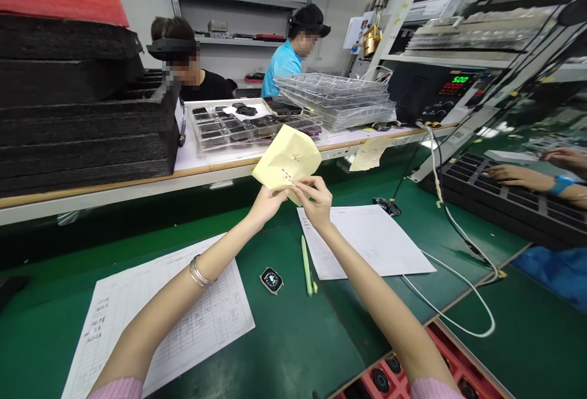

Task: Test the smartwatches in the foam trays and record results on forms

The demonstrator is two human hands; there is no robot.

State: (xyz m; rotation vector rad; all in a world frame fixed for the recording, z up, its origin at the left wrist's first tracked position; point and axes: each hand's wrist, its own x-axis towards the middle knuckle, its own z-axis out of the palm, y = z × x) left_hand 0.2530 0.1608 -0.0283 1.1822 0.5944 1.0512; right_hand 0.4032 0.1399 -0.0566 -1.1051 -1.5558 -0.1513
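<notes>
A creased sheet of yellow paper (287,154) with small red marks is held up in front of the shelf edge. My left hand (269,203) pinches its lower edge. From the right, my right hand (316,198) grips the same edge, thumb and fingers close to the red marks. Below them on the green table lies a smartwatch face without a strap (272,280), its screen lit. A green pen (306,264) rests to the right of it. One printed form (192,313) lies under my left forearm, and another paper sheet (371,240) lies beside my right forearm.
Black foam trays (82,118) are stacked at left. Clear plastic trays (334,102) and a power supply (431,93) stand on the shelf. A white cable (477,319) loops at right, near a co-worker's hand (518,176). A red tray (394,374) is at the bottom. Two people sit beyond.
</notes>
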